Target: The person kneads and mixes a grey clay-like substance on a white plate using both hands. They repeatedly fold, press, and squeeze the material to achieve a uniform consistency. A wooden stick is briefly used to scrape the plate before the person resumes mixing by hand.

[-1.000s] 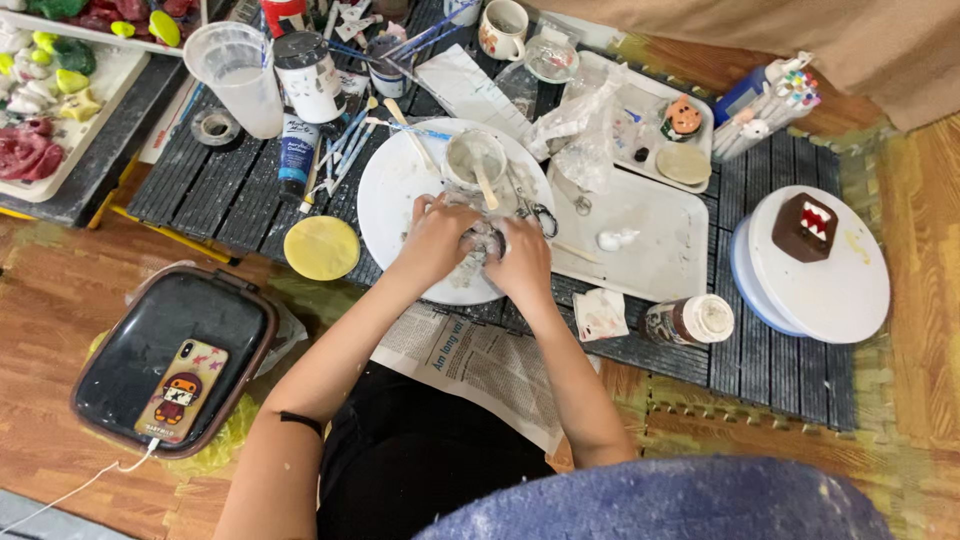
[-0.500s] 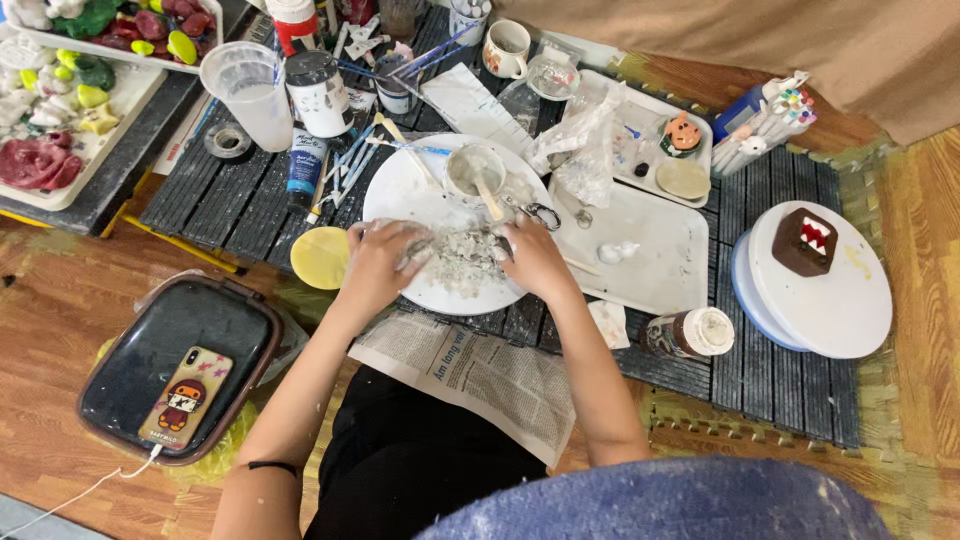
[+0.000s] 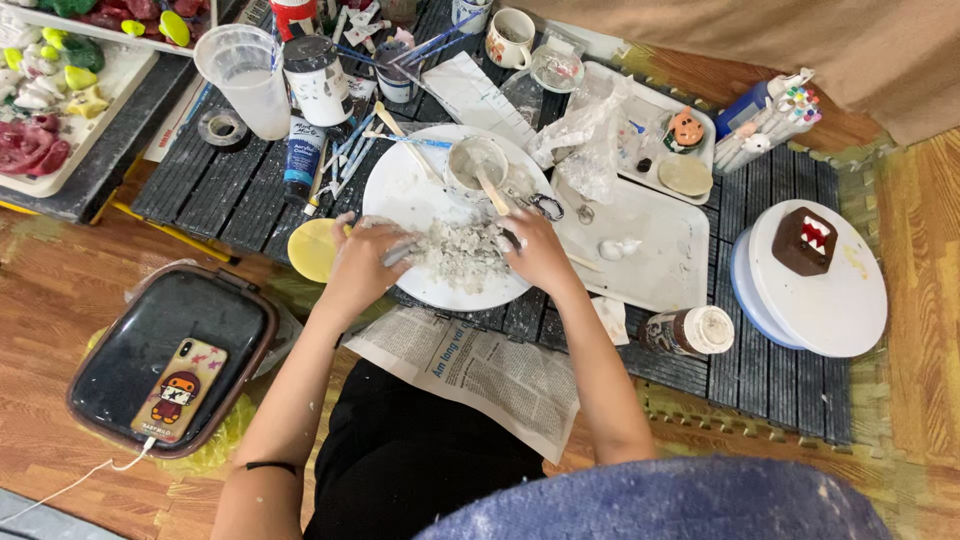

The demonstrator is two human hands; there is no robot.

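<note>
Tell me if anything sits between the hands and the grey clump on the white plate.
Nothing visible does. The left hand and right hand both rest directly on the grey clump on the white plate.

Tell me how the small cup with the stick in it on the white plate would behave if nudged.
The small cup looks light and stands on a smooth white plate, so it would probably slide easily. The wooden stick leans out over its rim, so a push there might tip it. It seems to hold pale paste, which could spill.
</note>
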